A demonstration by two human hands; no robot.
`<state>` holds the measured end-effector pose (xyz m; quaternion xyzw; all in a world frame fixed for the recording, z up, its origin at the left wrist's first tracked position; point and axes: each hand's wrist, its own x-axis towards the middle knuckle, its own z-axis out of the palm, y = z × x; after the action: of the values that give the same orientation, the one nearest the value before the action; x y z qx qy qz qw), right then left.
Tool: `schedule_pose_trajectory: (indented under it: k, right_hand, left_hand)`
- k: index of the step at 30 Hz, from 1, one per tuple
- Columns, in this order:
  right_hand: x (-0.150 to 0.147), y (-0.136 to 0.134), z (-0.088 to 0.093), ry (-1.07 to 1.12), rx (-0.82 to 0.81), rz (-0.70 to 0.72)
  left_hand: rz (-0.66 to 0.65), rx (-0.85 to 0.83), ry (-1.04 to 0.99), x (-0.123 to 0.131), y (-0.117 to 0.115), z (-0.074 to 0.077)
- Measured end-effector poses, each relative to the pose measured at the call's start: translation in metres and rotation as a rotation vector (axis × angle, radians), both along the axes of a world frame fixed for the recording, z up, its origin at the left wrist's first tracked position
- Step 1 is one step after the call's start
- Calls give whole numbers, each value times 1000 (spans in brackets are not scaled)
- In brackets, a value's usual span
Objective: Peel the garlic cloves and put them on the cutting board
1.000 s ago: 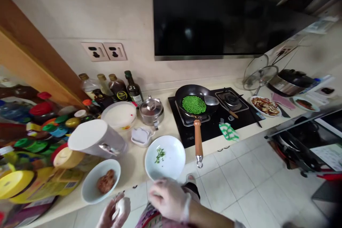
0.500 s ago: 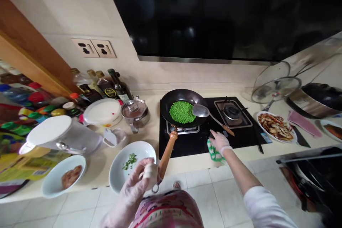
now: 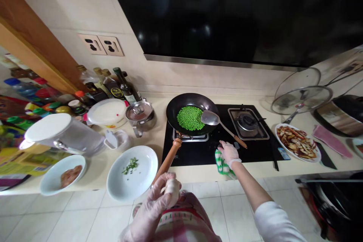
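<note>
My left hand [image 3: 159, 204], in a clear glove, is closed round a small pale egg-shaped thing [image 3: 171, 188] held below the counter edge, near the wooden handle [image 3: 168, 159] of a black pan [image 3: 190, 110] of green peas [image 3: 190, 118]. My right hand [image 3: 228, 151], also gloved, rests fingers down on a green-and-white cloth [image 3: 222, 163] on the black hob [image 3: 224, 143], just short of a metal ladle [image 3: 215, 120] that leans in the pan. A white plate [image 3: 132, 174] with chopped greens sits left of the handle.
A white bowl of minced meat [image 3: 62, 174], a white jug [image 3: 64, 135], a small lidded pot [image 3: 140, 113], bottles [image 3: 113, 85] and jars crowd the left counter. A second burner [image 3: 247, 121], a plate of cooked food [image 3: 297, 143] and a glass lid [image 3: 301, 94] lie to the right.
The view has swung right toward the hob. My right hand went from beside my left hand out to the cloth on the hob; my left hand rose a little, still holding the pale thing.
</note>
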<state>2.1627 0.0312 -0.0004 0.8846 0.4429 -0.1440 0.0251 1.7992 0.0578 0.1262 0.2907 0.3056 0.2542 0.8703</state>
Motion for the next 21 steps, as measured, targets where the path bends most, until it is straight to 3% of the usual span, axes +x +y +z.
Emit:
schedule_pose_trajectory:
  k: [7,21]
  right_hand:
    - [-4,-2,-3,-37,24,-18]
    - [-7,-2,-5,-59,7,-41]
  left_hand:
    - [70,-15,26,2,-8,0]
    - [83,0,119,-8,-19,-7]
